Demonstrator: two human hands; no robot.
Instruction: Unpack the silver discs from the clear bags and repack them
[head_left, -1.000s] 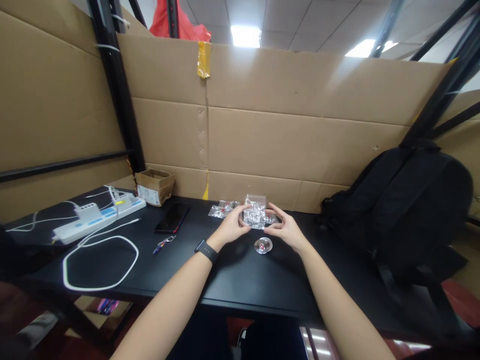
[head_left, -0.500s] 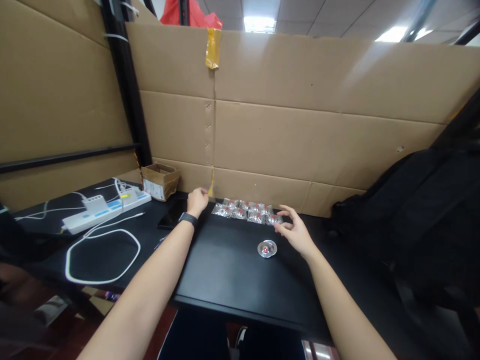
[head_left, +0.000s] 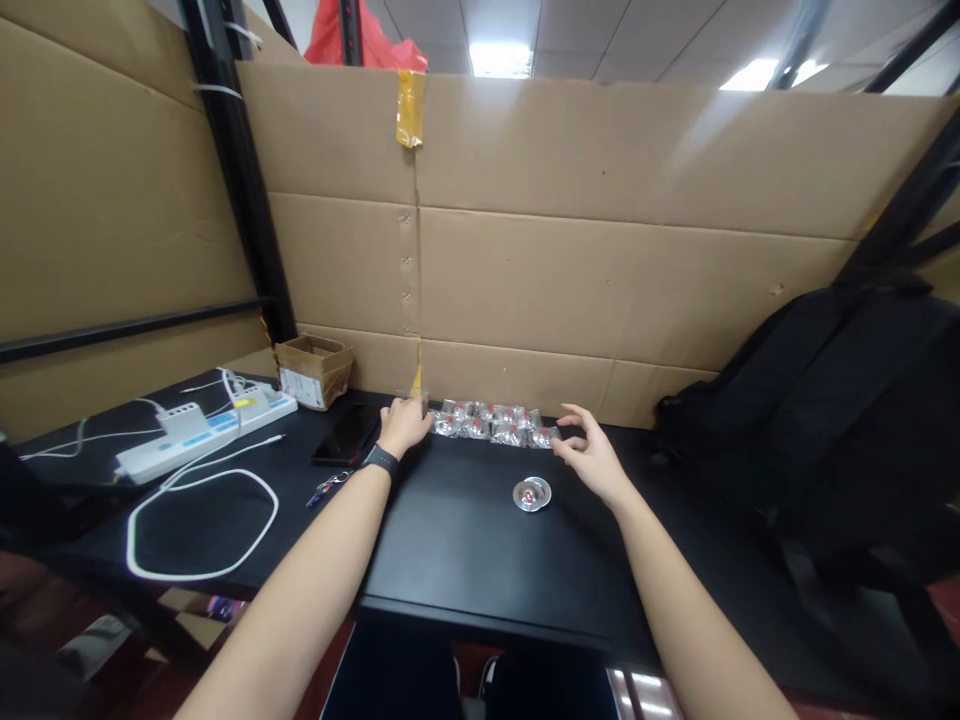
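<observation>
My left hand (head_left: 405,425), with a dark band on its wrist, is by the left end of two short rows of clear packets (head_left: 510,432). Each packet holds a shiny metal piece with a red mark. Its fingers are curled, and see-through film shows at their tips; what they hold is hard to make out. My right hand (head_left: 592,460) is at the right end of the rows, thumb and fingers apart, thumb close to the last packet. Nearer me lie shiny round metal pieces (head_left: 532,494), overlapping, with a red mark in the middle.
Left on the black table (head_left: 465,560) are a power strip (head_left: 202,440), a white cable (head_left: 131,530), a dark phone-like slab (head_left: 345,437), keys (head_left: 328,488) and an open cardboard box (head_left: 315,372). A black backpack (head_left: 810,420) stands at right. Cardboard panels (head_left: 562,290) rise behind.
My left hand has lowered from near the cardboard wall to the table beside the packets. My right hand stays almost in place. The view has shifted slightly.
</observation>
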